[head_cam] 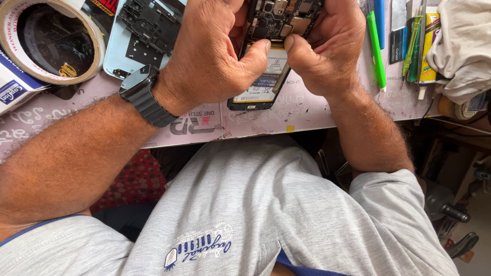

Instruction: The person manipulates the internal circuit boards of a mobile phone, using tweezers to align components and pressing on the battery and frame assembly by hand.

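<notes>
Head view shows the left hand (pixel 204 56) and right hand (pixel 322 46) both closed in a firm grip on an opened phone (pixel 266 66) lying on the worktop (pixel 307 110), thumbs pressing together on its battery (pixel 263 84). Hard thumb pressure could bend or puncture that battery, or crack the bare circuit board (pixel 284 18) above it. Its back is off, showing a white-labelled battery in a black frame.

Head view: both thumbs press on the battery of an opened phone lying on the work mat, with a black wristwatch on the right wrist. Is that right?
Not quite. In the head view the black wristwatch sits on the left wrist, not the right. The rest holds: the left hand and right hand both press their thumbs on the battery of the opened phone on the work mat.
</notes>
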